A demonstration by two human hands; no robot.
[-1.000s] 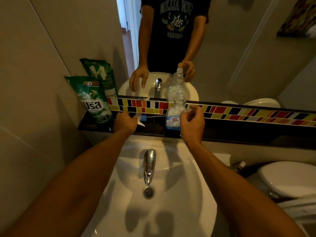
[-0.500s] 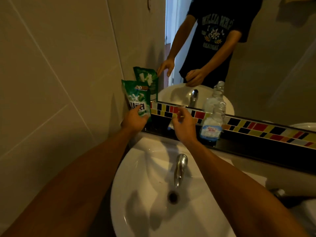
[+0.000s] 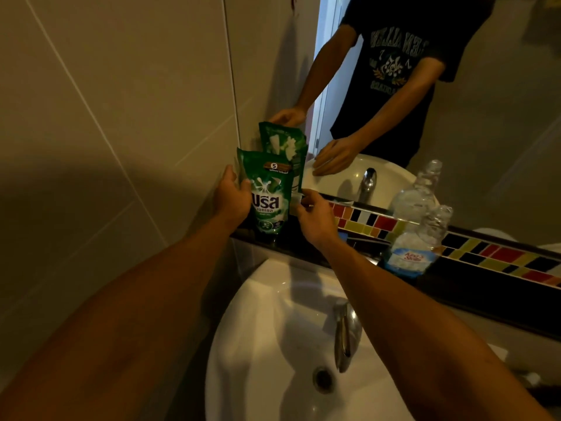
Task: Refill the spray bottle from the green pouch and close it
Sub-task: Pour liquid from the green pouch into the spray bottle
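**Green pouch being picked up at the wall end of the shelf**

Green pouch (image 3: 268,196) is standing on the dark shelf (image 3: 473,287) behind the white sink (image 3: 273,329), close to the wall. The left hand (image 3: 232,199) is curling spread fingers around its left edge. The right hand (image 3: 315,217) is reaching for its right side, fingers loosely bent, maybe touching. The spray bottle (image 3: 416,238) is waiting open-topped farther right, with free room between.
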